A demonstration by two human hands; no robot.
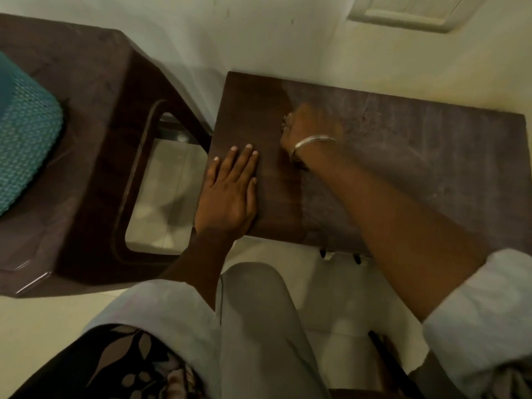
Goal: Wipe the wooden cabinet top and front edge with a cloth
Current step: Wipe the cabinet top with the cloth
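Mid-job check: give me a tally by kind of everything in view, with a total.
Hands: 2, left hand flat on the wooden cabinet, right hand blurred, farther back on it
Furniture: 2, wooden cabinet, brown plastic chair
Cushions: 1, teal woven cushion
Jewellery: 1, bangle
Wall fittings: 1, wall plate
Cloth: none clearly visible
Total: 7

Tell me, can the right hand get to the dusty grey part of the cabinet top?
Probably yes. The right hand sits on the cabinet top, and the dusty stretch lies bare right beside it, so nothing blocks the way.
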